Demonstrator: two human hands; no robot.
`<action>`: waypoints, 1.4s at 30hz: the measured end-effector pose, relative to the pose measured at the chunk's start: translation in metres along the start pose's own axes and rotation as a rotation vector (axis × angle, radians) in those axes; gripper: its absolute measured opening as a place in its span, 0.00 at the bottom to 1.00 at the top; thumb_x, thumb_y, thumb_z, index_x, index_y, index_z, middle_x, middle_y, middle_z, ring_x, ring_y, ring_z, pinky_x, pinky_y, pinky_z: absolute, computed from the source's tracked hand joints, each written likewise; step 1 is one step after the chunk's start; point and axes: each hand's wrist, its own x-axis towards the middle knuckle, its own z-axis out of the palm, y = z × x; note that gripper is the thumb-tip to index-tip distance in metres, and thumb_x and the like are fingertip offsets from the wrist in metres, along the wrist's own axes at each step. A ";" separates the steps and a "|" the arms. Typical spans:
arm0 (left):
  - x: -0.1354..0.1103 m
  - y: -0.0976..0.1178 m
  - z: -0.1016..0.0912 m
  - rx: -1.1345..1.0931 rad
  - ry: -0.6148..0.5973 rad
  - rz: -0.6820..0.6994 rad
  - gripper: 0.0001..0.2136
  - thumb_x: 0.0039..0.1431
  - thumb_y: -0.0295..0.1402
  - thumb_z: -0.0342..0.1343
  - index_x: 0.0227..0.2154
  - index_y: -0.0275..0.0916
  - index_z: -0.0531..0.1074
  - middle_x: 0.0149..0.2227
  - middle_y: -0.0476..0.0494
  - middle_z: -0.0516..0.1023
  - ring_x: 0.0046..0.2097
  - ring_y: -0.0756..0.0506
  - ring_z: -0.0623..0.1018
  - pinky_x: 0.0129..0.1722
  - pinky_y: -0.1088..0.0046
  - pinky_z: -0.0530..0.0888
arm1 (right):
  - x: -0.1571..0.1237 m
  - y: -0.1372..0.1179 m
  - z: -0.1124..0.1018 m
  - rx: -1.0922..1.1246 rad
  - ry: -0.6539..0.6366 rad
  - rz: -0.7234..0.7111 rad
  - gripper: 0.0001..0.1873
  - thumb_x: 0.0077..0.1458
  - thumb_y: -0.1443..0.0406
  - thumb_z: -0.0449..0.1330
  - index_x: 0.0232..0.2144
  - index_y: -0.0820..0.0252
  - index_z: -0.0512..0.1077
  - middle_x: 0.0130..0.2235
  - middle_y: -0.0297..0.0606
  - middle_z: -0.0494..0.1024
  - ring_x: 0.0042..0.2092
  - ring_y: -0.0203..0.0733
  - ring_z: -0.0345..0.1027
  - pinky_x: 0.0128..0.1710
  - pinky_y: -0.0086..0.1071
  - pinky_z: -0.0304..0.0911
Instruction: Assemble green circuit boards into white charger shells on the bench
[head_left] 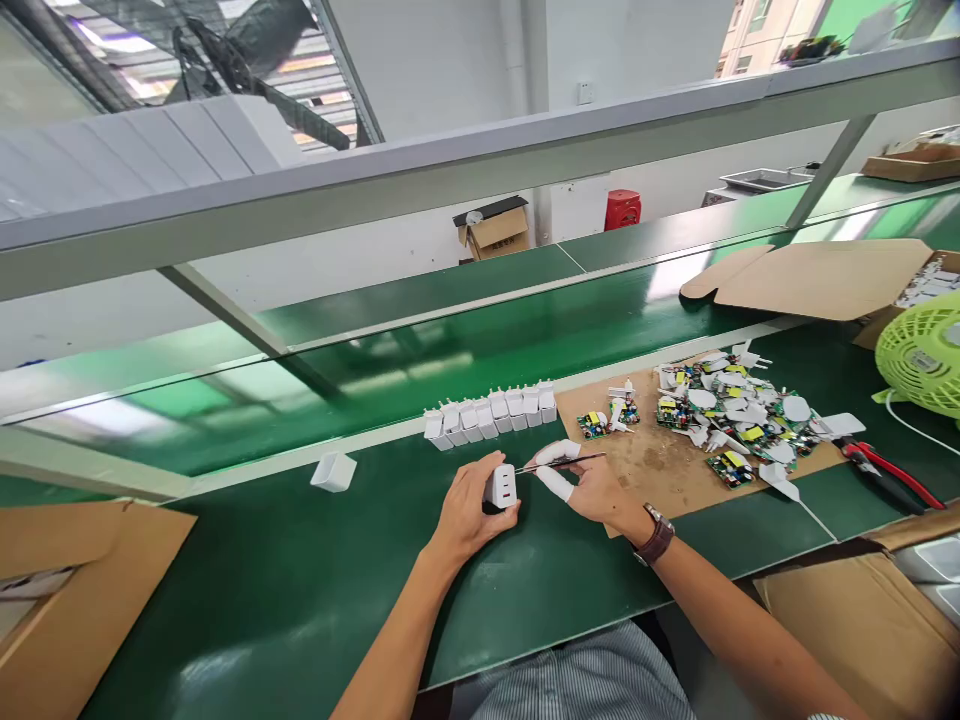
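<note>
My left hand point(469, 508) is closed around a white charger point(501, 487), whose face with several small port slots is turned toward me. In my right hand point(589, 487), with white covers on the thumb and a finger, is a pair of thin dark tweezers point(566, 461). Their tips meet the charger's upper right edge. Just beyond my hands stands a row of white charger housings point(487, 415). A lone white housing point(334, 472) sits to the left. Right of my right hand, a brown board point(637, 465) bears a heap of circuit boards with white plastic parts point(739, 405).
Red-and-black pliers point(892, 478) lie on the right, near a green fan point(926, 350) with a white cord. Cardboard boxes stand at the left point(150, 570) and lower right point(855, 620). A metal shelf rail point(480, 165) crosses above the green bench point(300, 590).
</note>
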 end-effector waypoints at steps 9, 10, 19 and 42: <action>0.007 -0.001 -0.009 0.212 0.206 0.100 0.30 0.59 0.21 0.52 0.65 0.46 0.61 0.52 0.39 0.80 0.56 0.36 0.79 0.58 0.47 0.74 | -0.005 0.018 0.004 0.026 -0.013 0.000 0.08 0.62 0.58 0.63 0.38 0.54 0.77 0.41 0.38 0.83 0.44 0.44 0.80 0.47 0.39 0.78; 0.006 -0.003 -0.008 0.190 0.183 0.107 0.30 0.60 0.19 0.51 0.65 0.46 0.61 0.50 0.40 0.81 0.54 0.38 0.80 0.57 0.49 0.75 | -0.006 0.019 0.005 0.015 -0.019 0.007 0.07 0.62 0.58 0.62 0.38 0.54 0.77 0.41 0.38 0.83 0.44 0.44 0.79 0.47 0.39 0.78; -0.008 -0.008 0.018 -0.163 -0.043 -0.077 0.25 0.68 0.33 0.55 0.66 0.42 0.59 0.56 0.36 0.79 0.55 0.41 0.81 0.55 0.59 0.80 | -0.012 0.029 0.007 -0.116 -0.028 -0.024 0.08 0.63 0.61 0.61 0.42 0.54 0.78 0.43 0.40 0.83 0.46 0.46 0.79 0.51 0.43 0.76; -0.009 -0.003 0.027 -0.200 0.068 -0.085 0.32 0.69 0.34 0.54 0.71 0.44 0.48 0.56 0.37 0.80 0.58 0.42 0.80 0.59 0.60 0.78 | -0.020 0.020 0.026 -0.330 -0.084 -0.230 0.08 0.65 0.69 0.56 0.41 0.54 0.73 0.44 0.41 0.83 0.46 0.43 0.80 0.47 0.37 0.77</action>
